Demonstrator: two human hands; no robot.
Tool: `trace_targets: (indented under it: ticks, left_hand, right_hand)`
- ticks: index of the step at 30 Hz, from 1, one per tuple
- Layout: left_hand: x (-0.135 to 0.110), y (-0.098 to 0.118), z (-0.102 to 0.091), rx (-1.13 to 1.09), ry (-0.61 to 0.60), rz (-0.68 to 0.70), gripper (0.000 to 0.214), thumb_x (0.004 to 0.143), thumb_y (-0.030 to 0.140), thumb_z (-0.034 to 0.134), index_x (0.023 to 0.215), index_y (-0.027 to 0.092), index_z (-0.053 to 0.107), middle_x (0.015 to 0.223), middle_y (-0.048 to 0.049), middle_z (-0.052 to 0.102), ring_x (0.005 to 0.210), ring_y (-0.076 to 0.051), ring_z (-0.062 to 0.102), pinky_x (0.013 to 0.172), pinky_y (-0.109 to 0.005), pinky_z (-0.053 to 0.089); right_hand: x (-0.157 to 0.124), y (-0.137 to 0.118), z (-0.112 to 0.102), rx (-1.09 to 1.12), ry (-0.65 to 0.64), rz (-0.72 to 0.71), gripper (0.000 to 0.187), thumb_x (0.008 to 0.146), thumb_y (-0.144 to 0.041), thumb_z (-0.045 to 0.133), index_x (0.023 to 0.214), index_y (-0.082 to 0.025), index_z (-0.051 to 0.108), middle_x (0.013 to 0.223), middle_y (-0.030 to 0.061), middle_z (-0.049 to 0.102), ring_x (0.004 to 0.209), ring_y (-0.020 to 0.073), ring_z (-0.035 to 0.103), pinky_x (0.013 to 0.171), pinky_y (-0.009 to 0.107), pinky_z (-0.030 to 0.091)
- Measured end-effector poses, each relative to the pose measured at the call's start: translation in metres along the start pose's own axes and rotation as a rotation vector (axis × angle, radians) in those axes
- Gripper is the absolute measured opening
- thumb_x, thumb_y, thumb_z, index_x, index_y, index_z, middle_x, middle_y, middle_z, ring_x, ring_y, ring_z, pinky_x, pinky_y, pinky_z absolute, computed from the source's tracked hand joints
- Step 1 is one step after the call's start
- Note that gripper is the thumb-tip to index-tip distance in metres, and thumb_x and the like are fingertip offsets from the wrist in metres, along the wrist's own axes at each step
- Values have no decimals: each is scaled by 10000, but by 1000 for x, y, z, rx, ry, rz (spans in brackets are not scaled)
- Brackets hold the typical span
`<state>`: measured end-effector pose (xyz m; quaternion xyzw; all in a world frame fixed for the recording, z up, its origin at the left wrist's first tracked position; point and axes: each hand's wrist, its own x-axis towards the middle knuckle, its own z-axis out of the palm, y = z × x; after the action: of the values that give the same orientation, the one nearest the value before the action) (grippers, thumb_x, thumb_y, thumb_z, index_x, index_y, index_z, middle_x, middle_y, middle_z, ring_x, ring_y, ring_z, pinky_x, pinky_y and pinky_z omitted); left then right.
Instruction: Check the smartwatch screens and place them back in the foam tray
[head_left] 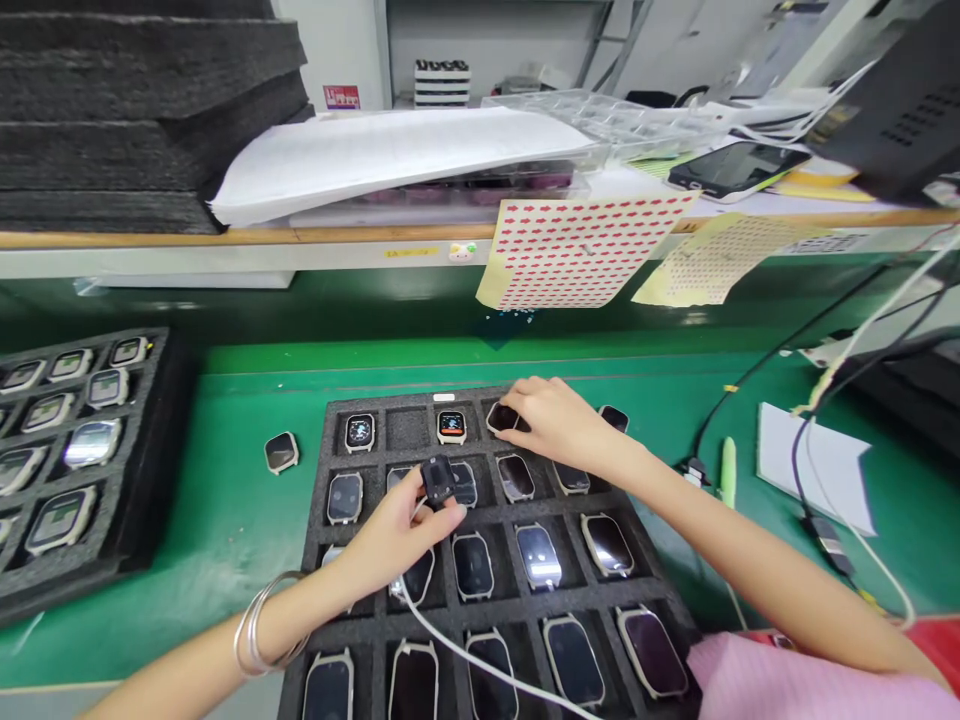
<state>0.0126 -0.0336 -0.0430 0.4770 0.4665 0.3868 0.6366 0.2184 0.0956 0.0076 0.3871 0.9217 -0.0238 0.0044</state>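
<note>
My left hand is closed on a small black block, held over the second row of a black foam tray. A white cable trails from near that hand towards the bottom edge. At the tray's far row, my right hand pinches a smartwatch with a dark screen, partly hidden by the fingers. Just left of it sits a smartwatch with a lit screen. Another lit smartwatch lies in the far left compartment. Several dark-screened watches fill the nearer rows.
A single watch lies on the green table left of the tray. A second foam tray of watches stands far left. Behind is a shelf edge with hanging sticker sheets. Black cables and white paper lie right.
</note>
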Motion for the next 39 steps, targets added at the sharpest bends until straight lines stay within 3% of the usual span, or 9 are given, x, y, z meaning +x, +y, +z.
trace_targets:
  ticks: [4,7,11,15,19,22,28,32,39]
  left_hand:
    - [10,7,9,-64,1,-92,356,789,398,659,1018,146,555,837,-29,650,458,-45,419,423,-185,309]
    - [14,12,11,-91,-33,-142,402,739,433,694,973,138,554,818,-34,658,353,-7,317,342,-179,205]
    - [12,12,6,-82,-81,-143,403,731,397,713,996,133,563,877,-65,671,373,-10,359,339,-167,246]
    - [10,8,3,-108,-89,-112,427,696,321,758,1024,131,563,776,-5,628,399,-19,359,352,-161,269]
    - [10,4,2,-109,-66,-70,423,729,311,736,1080,140,571,752,13,592,436,-35,377,387,-170,295]
    - [9,1,2,-76,-49,-27,343,768,333,701,1030,137,603,728,5,605,488,-66,439,453,-192,347]
    - [8,6,6,-143,61,-30,296,731,368,734,889,135,641,656,21,595,572,-107,509,555,-217,395]
    - [9,6,5,-174,13,11,253,745,331,724,875,127,651,736,-9,632,736,-157,558,702,-254,424]
    - [7,4,4,-172,-3,-25,215,776,311,695,852,120,632,782,-26,651,744,-157,561,712,-256,423]
  right_hand:
    - [3,4,8,15,-8,43,241,754,-323,757,793,-95,690,816,153,655,834,334,616,690,384,449]
    - [4,7,10,75,25,51,236,742,-320,764,805,-103,698,816,140,664,824,318,625,694,374,457]
    - [-7,-4,6,240,116,12,291,825,-357,681,1018,-140,668,940,95,660,852,227,623,741,317,486]
    - [-23,-33,7,527,223,-263,408,800,-299,714,1153,-132,598,1061,105,611,990,230,563,868,357,478]
    - [-26,-48,17,453,198,-384,398,848,-270,660,1209,-127,572,1124,148,576,1044,265,517,886,446,469]
    - [-23,-48,25,474,178,-439,429,871,-287,636,1266,-152,534,1187,149,562,1094,253,519,909,432,469]
    - [-22,-53,34,506,258,-442,423,878,-308,636,1254,-141,537,1198,139,616,1112,244,565,913,411,472]
    - [-23,-55,37,573,324,-446,422,873,-335,644,1230,-135,538,1160,133,645,1054,233,611,857,387,497]
    - [-25,-54,38,658,297,-391,453,836,-330,687,1219,-135,543,1170,136,640,1076,256,609,883,407,508]
